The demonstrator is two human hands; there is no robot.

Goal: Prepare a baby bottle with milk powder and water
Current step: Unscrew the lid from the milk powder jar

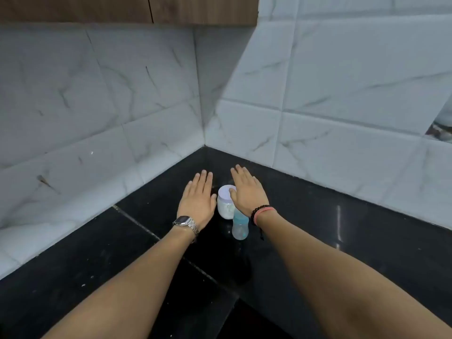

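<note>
A small jar of white milk powder [225,206] with a white lid stands on the black counter [318,228] near the corner. Just in front of it stands a clear baby bottle [240,227] with a light blue collar, its top hidden under my right wrist. My left hand [198,199] is stretched out flat, palm down, just left of the jar, holding nothing. My right hand [247,192] is also flat with straight fingers, hovering over the jar's right side and the bottle.
White marble-look wall tiles [122,106] meet in a corner behind the jar. A brown wooden cabinet [122,8] hangs above. The counter's inner edge drops off at the bottom middle [234,302]. I wear a metal watch on the left wrist and bead bracelets on the right.
</note>
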